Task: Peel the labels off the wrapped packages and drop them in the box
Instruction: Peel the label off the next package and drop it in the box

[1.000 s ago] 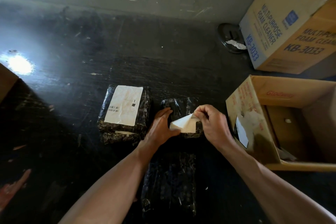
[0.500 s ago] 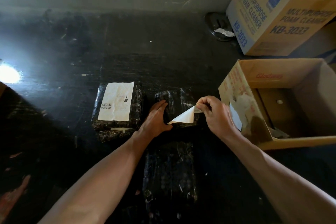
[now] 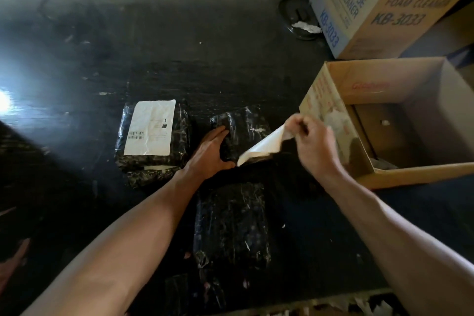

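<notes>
The right grip (image 3: 311, 146) pinches the raised corner of the label (image 3: 261, 147) between thumb and fingertips and holds it up toward the box (image 3: 331, 100). The label's lower edge looks stuck to the package (image 3: 251, 123). The left grip (image 3: 213, 151) lies flat, fingers straight, pressing the package's left side onto the dark surface. The label is thin paper, light and floppy, and it curls where it lifts. I'd judge it tears easily under a jerk, so a low, even pull from that pinched corner suits it. Its tacky back may cling to the fingers at the drop. The package wears glossy black film, crinkled, slick-looking and soft. It seems light enough to rise with the label, hence the flat palm on it. A second package (image 3: 154, 164) lies to the left with its own label (image 3: 150, 127) whole, and a corner looks the place to start there too. A third package (image 3: 230, 223), with no label showing, lies nearest the person. The box stands open just right of the right grip.
</notes>
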{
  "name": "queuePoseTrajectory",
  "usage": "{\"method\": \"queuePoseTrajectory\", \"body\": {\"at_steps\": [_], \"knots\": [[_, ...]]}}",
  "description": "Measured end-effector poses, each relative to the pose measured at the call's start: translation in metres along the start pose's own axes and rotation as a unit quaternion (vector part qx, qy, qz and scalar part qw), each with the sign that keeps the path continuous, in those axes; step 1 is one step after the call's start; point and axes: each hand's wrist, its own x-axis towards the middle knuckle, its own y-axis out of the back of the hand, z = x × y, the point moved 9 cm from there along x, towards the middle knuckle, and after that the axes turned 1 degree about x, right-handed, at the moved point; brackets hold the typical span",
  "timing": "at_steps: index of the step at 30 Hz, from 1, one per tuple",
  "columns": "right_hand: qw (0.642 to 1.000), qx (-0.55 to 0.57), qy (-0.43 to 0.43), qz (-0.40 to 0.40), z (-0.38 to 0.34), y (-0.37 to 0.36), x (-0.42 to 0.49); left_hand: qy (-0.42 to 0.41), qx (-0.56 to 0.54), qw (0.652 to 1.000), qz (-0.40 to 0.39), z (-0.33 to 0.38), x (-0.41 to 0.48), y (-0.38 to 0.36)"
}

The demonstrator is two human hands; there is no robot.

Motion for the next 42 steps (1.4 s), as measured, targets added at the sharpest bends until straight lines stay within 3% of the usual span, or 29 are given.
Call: {"method": "queuePoseTrajectory", "body": {"at_steps": [3,7,16,23,29,35,42], "knots": [[0.997,0.000,0.049,0.059,-0.027,0.048,0.020,-0.012,0.016,1.000,-0.012,0.005,0.000,-0.003],[0.994,-0.040,0.090,0.053,-0.048,0.086,0.029,-0.006,0.027,0.999,-0.036,0.007,0.000,-0.001],[0.986,-0.085,0.029,0.142,0.004,0.154,0.014,0.046,-0.028,0.999,0.002,0.023,-0.011,0.011],[0.969,-0.087,-0.015,0.231,0.040,0.208,0.012,0.029,-0.073,0.996,0.043,0.083,-0.005,0.034],[0.971,-0.105,-0.051,0.210,0.080,0.197,0.012,0.005,-0.087,0.994,0.058,0.149,0.018,0.031],[0.975,-0.103,-0.102,0.166,0.121,0.175,0.015,-0.082,-0.067,0.993,0.052,0.236,0.039,0.001],[0.974,-0.001,-0.155,0.164,0.143,0.165,0.017,-0.144,0.029,0.988,0.040,0.297,0.056,-0.036]]}}
